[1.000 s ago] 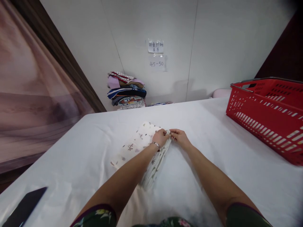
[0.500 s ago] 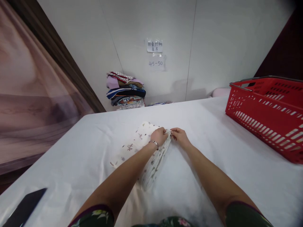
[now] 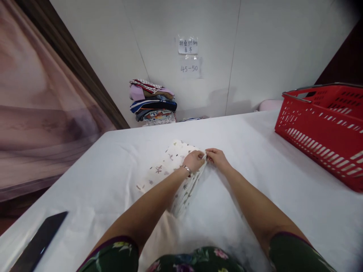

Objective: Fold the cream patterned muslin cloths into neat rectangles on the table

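A folded white cloth [image 3: 161, 169] with small scattered prints lies on the white-covered table [image 3: 244, 139] in front of me. Layers show along its right side, which runs down toward me. My left hand [image 3: 194, 161], with a bracelet at the wrist, pinches the cloth near its far right corner. At that same corner the fingertips of my right hand [image 3: 217, 158] are closed on the edge. Both hands nearly meet there. My left forearm covers part of the cloth's near side.
A red plastic basket [image 3: 320, 139] stands at the right of the table. Behind the far edge is a stack of folded fabrics [image 3: 153, 102] against the wall. A dark flat object [image 3: 39, 241] lies at the near left, and a pink curtain [image 3: 48, 113] hangs at the left.
The camera view has shifted slightly, so the surroundings sit a little differently. My left fingers have drawn slightly closer to the right ones at the cloth's corner; both hands keep hold.
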### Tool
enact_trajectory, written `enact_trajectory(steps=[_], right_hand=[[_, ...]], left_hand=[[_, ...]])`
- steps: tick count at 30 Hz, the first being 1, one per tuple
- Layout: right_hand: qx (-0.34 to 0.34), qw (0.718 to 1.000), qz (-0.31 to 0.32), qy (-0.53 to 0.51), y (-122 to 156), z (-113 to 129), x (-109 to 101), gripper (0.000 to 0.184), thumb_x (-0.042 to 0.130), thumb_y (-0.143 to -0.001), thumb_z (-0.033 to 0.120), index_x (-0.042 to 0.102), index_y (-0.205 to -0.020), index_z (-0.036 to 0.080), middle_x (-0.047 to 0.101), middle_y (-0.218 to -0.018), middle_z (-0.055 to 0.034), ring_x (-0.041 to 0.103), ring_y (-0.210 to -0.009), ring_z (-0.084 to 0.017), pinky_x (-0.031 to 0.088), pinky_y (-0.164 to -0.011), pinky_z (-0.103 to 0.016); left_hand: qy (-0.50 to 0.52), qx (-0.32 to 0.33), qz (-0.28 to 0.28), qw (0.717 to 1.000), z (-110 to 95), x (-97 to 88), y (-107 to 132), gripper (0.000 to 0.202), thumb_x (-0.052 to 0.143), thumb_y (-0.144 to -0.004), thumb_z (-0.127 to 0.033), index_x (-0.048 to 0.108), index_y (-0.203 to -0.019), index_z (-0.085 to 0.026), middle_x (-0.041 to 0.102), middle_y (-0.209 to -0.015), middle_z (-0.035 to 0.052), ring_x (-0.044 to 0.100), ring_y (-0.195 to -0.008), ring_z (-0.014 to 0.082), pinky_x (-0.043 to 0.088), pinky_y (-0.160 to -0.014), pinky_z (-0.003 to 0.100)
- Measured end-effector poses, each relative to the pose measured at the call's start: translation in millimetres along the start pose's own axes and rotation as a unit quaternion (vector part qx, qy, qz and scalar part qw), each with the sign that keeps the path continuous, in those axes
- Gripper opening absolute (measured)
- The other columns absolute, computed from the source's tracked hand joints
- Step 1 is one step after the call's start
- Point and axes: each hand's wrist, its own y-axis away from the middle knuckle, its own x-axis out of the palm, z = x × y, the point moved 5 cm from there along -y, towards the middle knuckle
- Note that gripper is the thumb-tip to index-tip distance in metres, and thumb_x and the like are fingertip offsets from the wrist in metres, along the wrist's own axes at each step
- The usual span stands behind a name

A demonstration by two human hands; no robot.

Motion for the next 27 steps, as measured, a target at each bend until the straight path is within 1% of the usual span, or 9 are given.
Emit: enact_trajectory(steps=[4, 7, 10, 13, 17, 19, 22, 24, 27], right_hand=[[0.004, 1.0, -0.008, -0.016, -1.4, 0.0, -1.5, 0.028, 0.063, -0.061, 0.033, 0.065, -0.08, 0.013, 0.056, -0.05, 0.0019, 0.044, -0.042, -0.007, 0.028, -0.038, -0.019], [0.007, 1.0, -0.012, -0.017, 0.3, 1.5, -1.5, 0.029, 0.063, -0.061, 0.034, 0.066, -0.08, 0.013, 0.059, -0.057, -0.0002, 0.046, -0.045, -0.008, 0.028, -0.039, -0.019], [0.008, 1.0, -0.013, -0.013, 2.5, 2.7, -2.1, 0.029, 0.063, -0.061, 0.034, 0.066, -0.08, 0.014, 0.061, -0.062, -0.0009, 0.046, -0.046, -0.007, 0.029, -0.041, -0.02], [0.0, 1.0, -0.019, 0.023, 4.4, 3.3, -4.3, 0.03, 0.063, -0.061, 0.034, 0.066, -0.084, 0.014, 0.061, -0.064, -0.0004, 0.047, -0.048, -0.008, 0.032, -0.043, -0.02], [-0.03, 0.994, -0.02, 0.108, 7.4, 5.8, -7.2, 0.035, 0.06, -0.064, 0.032, 0.065, -0.093, 0.013, 0.056, -0.056, 0.003, 0.046, -0.048, -0.009, 0.036, -0.048, -0.022], [-0.048, 0.988, -0.023, 0.143, 8.8, 8.2, -8.7, 0.038, 0.058, -0.065, 0.033, 0.065, -0.097, 0.012, 0.053, -0.053, 0.004, 0.046, -0.048, -0.009, 0.037, -0.049, -0.022], [-0.06, 0.985, -0.034, 0.159, 9.6, 9.9, -11.2, 0.039, 0.058, -0.065, 0.033, 0.066, -0.097, 0.011, 0.052, -0.05, 0.0041, 0.045, -0.047, -0.009, 0.037, -0.05, -0.022], [-0.062, 0.986, -0.037, 0.149, 9.3, 8.9, -12.0, 0.039, 0.059, -0.065, 0.033, 0.067, -0.096, 0.011, 0.053, -0.051, 0.0036, 0.045, -0.047, -0.009, 0.036, -0.049, -0.022], [-0.063, 0.989, -0.033, 0.13, 9.1, 6.6, -12.0, 0.041, 0.06, -0.064, 0.034, 0.067, -0.097, 0.012, 0.051, -0.049, 0.0039, 0.045, -0.046, -0.008, 0.034, -0.046, -0.022]], left_hand=[[0.011, -0.026, -0.008, 1.0, 11.7, -14.9, 21.0, 0.026, 0.054, -0.074, -0.028, 0.061, -0.099, -0.021, 0.065, -0.091, -0.0001, 0.058, -0.076, 0.0127, 0.045, -0.068, 0.023], [0.004, -0.04, -0.015, 0.999, 16.2, -26.2, 52.0, 0.023, 0.055, -0.074, -0.035, 0.061, -0.092, -0.021, 0.064, -0.085, -0.0003, 0.057, -0.073, 0.0138, 0.043, -0.065, 0.025], [-0.003, -0.045, -0.011, 0.999, 20.1, -39.1, 88.8, 0.026, 0.056, -0.073, -0.043, 0.06, -0.089, -0.022, 0.063, -0.083, -0.0006, 0.056, -0.07, 0.0138, 0.042, -0.064, 0.026], [0.014, -0.054, -0.027, 0.998, 30.9, -58.4, 122.3, 0.025, 0.055, -0.075, -0.044, 0.06, -0.086, -0.022, 0.062, -0.08, -0.0013, 0.055, -0.066, 0.0125, 0.042, -0.062, 0.026], [0.031, -0.08, -0.075, 0.994, 55.4, -81.4, 161.3, 0.021, 0.053, -0.078, -0.04, 0.06, -0.083, -0.021, 0.06, -0.073, -0.0021, 0.052, -0.059, 0.0102, 0.042, -0.058, 0.024], [0.039, -0.08, -0.076, 0.993, 65.0, -82.3, 180.7, 0.018, 0.052, -0.079, -0.037, 0.06, -0.083, -0.021, 0.059, -0.07, -0.0025, 0.052, -0.059, 0.0097, 0.042, -0.057, 0.023], [0.05, -0.06, -0.073, 0.994, 71.1, -72.5, 208.6, 0.013, 0.051, -0.08, -0.031, 0.059, -0.084, -0.021, 0.058, -0.073, -0.0023, 0.052, -0.06, 0.0087, 0.043, -0.058, 0.022], [0.043, -0.044, -0.086, 0.994, 70.4, -64.3, 224.1, 0.013, 0.051, -0.08, -0.027, 0.058, -0.089, -0.021, 0.058, -0.08, -0.0014, 0.051, -0.061, 0.0077, 0.045, -0.059, 0.021], [0.009, -0.013, -0.111, 0.994, 64.1, -53.4, 238.2, 0.022, 0.05, -0.081, -0.024, 0.054, -0.103, -0.023, 0.056, -0.093, 0.0012, 0.052, -0.064, 0.0073, 0.047, -0.062, 0.022]])
